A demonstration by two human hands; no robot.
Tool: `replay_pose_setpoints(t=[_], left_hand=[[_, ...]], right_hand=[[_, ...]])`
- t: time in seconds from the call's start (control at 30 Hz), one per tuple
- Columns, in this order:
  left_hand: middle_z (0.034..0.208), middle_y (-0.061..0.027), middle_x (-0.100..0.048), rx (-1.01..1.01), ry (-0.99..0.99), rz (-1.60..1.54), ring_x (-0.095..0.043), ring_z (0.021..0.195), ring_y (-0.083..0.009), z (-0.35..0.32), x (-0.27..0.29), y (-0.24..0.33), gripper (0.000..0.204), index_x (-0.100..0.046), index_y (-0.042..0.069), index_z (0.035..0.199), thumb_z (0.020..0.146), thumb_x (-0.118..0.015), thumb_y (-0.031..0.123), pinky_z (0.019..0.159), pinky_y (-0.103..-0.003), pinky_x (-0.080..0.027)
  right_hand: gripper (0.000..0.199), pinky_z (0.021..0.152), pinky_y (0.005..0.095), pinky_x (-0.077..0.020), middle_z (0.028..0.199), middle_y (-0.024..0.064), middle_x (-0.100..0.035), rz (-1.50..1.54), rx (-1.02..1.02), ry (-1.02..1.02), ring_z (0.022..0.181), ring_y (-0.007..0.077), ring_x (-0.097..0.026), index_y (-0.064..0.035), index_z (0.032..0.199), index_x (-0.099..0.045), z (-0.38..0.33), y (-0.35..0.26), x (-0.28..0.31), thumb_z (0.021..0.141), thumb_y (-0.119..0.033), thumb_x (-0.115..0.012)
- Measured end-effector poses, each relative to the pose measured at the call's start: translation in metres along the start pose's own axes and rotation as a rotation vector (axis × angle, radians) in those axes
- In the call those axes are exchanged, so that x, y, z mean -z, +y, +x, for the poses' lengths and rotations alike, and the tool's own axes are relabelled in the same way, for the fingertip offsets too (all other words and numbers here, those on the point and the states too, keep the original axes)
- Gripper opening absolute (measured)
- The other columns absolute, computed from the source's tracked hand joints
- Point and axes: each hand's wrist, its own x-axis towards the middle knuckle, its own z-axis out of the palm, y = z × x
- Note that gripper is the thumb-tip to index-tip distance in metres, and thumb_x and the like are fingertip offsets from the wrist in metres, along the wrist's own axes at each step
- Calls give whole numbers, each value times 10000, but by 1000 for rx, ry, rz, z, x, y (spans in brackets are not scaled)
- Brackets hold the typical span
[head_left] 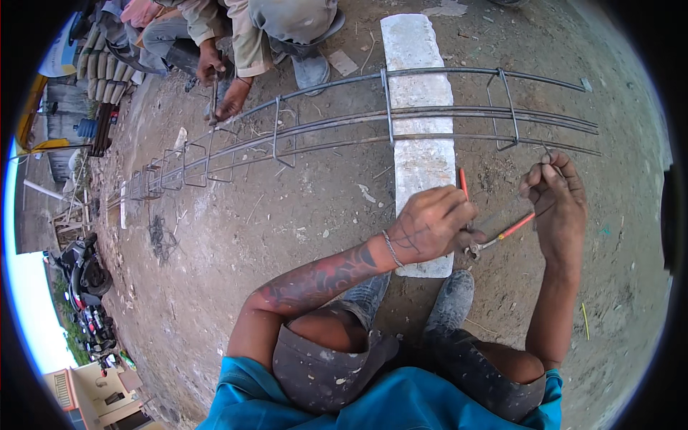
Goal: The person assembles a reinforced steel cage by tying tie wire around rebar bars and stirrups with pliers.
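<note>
Both hands work close together: left hand (430, 222) clenches red-handled pliers (494, 233), right hand (555, 197) pinches thin wire (548, 154) beside the rebar cage (401, 122).

1. The left hand (430, 223) grips red-handled pliers (494, 233).
2. The right hand (555, 197) pinches thin binding wire (552, 161) beside the rebar cage (401, 122).
3. The cage rests across a concrete block (419, 54).
4. Another person's hands (222, 82) work farther along it.
</note>
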Motion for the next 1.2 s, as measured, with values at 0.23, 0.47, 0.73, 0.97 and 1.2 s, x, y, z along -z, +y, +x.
replay_pose_setpoints(t=[0.23, 0.47, 0.73, 0.97, 1.2], left_hand=[[674, -99, -605, 154, -176, -59, -621, 585, -265, -22, 40, -10, 185, -583, 12, 906, 808, -668, 143, 529, -361, -491], [637, -126, -596, 372, -247, -555, -618, 537, -265, -37, 54, 9, 155, -570, -22, 911, 912, -498, 115, 509, -355, -479], [708, -161, -632, 593, -326, 49, -627, 608, -357, -53, 65, -15, 273, -579, -9, 891, 889, -556, 263, 535, -410, -501], [1162, -189, -526, 289, -63, 297, -491, 1108, -355, -14, 103, -91, 577, -556, 33, 1148, 712, -745, 362, 954, -482, -406], [1425, -199, -298, 225, -334, 405, -267, 1339, -372, 38, 84, -166, 1150, -360, 88, 1384, 460, -805, 609, 1115, -491, -233]], right_hand=[[142, 802, 326, -470, 792, 28, -537, -108, 5, -237, 763, 144, -556, -27, 1040, -503, -11, -20, -8, 956, -140, -477], [240, 815, 321, -515, 794, 22, -513, -289, -208, -63, 778, 144, -571, -13, 1141, -442, 16, -14, -76, 960, -165, -481], [440, 610, 258, -444, 781, 64, -560, -375, -251, -22, 673, 104, -529, 77, 1308, -373, -14, 91, -131, 950, -148, -495], [293, 524, 257, -388, 592, 11, -472, -769, -62, 78, 554, 85, -451, 68, 1181, -478, -13, 81, -100, 954, -113, -439], [243, 549, 254, -398, 607, 27, -535, -622, -134, 156, 561, 84, -484, 27, 1154, -447, -21, 90, -105, 944, -94, -438]])
